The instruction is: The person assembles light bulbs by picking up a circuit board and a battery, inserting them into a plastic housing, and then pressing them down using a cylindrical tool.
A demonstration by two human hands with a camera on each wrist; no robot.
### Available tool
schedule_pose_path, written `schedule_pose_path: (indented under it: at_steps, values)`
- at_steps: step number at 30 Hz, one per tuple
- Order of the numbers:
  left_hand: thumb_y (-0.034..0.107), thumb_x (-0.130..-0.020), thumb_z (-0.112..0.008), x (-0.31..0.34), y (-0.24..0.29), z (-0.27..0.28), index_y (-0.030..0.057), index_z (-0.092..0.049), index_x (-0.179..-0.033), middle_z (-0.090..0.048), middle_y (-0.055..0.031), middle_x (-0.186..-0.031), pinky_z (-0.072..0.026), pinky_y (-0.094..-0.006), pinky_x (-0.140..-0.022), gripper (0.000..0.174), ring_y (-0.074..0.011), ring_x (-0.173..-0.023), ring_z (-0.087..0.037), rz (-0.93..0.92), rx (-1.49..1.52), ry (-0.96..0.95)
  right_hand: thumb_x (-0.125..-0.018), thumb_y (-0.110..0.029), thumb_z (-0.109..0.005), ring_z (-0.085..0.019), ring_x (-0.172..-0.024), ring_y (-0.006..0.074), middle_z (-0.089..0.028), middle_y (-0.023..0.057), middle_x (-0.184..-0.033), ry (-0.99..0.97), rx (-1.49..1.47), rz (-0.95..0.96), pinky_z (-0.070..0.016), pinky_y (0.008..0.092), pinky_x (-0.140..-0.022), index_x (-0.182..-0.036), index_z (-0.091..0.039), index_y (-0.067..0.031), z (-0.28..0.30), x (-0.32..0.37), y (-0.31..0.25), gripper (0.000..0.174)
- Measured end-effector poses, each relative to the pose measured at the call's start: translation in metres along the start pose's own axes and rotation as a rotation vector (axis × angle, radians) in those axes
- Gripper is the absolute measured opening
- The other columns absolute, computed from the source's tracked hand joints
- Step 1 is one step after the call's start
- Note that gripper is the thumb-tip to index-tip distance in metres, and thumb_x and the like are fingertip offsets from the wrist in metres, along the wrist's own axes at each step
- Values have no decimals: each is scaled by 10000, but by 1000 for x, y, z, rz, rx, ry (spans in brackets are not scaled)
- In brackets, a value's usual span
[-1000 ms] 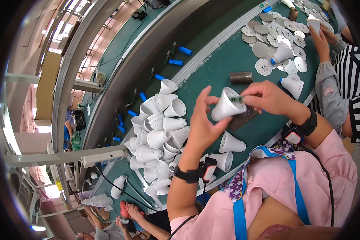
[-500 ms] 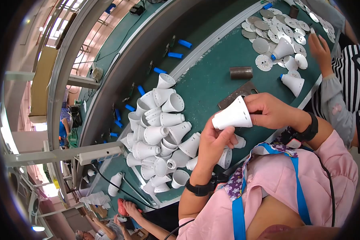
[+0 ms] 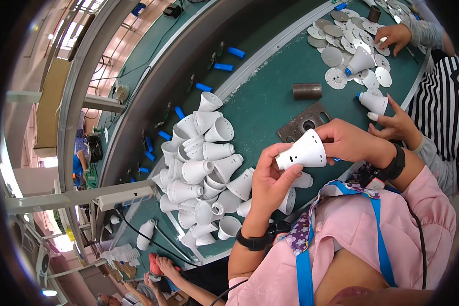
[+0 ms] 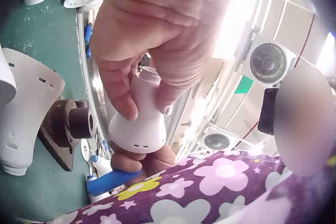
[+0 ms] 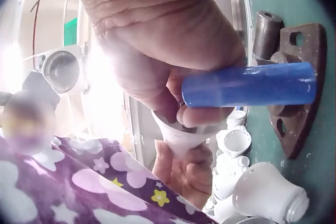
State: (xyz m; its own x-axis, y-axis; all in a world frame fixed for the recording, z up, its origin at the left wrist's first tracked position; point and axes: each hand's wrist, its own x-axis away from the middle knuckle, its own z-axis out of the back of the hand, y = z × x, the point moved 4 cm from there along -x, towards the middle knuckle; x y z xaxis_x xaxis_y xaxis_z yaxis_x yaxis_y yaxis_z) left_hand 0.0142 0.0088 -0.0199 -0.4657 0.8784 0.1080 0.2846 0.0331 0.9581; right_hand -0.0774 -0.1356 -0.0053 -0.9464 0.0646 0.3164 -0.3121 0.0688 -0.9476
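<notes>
A white cone-shaped lamp housing [image 3: 305,151], with slots round its wide rim, is held in front of the chest. My left hand [image 3: 273,176] grips its narrow neck between thumb and fingers, as the left wrist view [image 4: 157,40] shows. My right hand [image 3: 353,142] is at the wide mouth, fingertips at the rim. A blue tube [image 5: 249,86] sticks out from between the right hand's fingers. The inside of the housing is hidden. Just beyond it, a brown metal plate fixture [image 3: 295,127] lies on the green table [image 3: 262,109].
Many white housings [image 3: 201,166] are heaped at left. A metal cylinder [image 3: 307,91] lies past the fixture. Round perforated discs [image 3: 333,57] are spread at the far right, where another person's hand [image 3: 395,36] reaches. Blue tubes [image 3: 224,67] with small boards line the dark strip behind.
A second ago my right hand held a green circuit strip at the housing's mouth. Since then the housing came closer and rotated, showing side holes. The neighbour's hands moved among discs and a housing.
</notes>
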Motion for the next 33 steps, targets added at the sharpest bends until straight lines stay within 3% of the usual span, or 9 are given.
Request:
schedule_pose_path:
  at_steps: [9, 18, 22, 28, 33]
  values:
    - [-11, -796, -614, 1, 3, -1, 19, -432, -1180, -547, -77, -1006, -493, -234, -706, 426, -108, -838, -560, 8, 38, -4, -869, -202, -526, -519, -550, 65, -574, 13, -665, -29, -260, -77, -416, 189, -517, -891, -615, -4, -5, 1, 7, 218]
    - [1, -798, -617, -1, 1, -2, 14, -436, -1176, -569, -77, -978, -502, -239, -699, 419, -114, -829, -575, 45, 59, -25, -878, -209, -518, -528, -564, 67, -580, 14, -699, -78, -112, -33, -409, 192, -519, -907, -617, -16, 0, 3, 10, 219]
    - [3, -799, -617, -2, 2, -1, 13, -440, -1176, -574, -74, -968, -503, -241, -703, 416, -113, -826, -575, 36, 64, -27, -883, -208, -511, -524, -564, 71, -576, 11, -698, -79, -180, -3, -411, 195, -525, -925, -616, -21, -2, 3, 9, 219]
    - [-18, -784, -623, -2, 1, 4, 3, -462, -1178, -541, -61, -1004, -505, -239, -703, 426, -114, -834, -571, 44, 9, 5, -909, -186, -471, -520, -673, 78, -579, 18, -821, -88, -283, 39, -431, 216, -590, -1057, -582, -28, -6, 1, 20, 243]
    - [-29, -777, -618, -2, 5, 4, -18, -482, -1166, -579, -98, -998, -515, -245, -657, 412, -147, -807, -585, -10, -43, 24, -923, -172, -442, -498, -784, 77, -552, 11, -945, -79, -163, 204, -430, 231, -670, -1141, -533, -31, -8, 3, 21, 275]
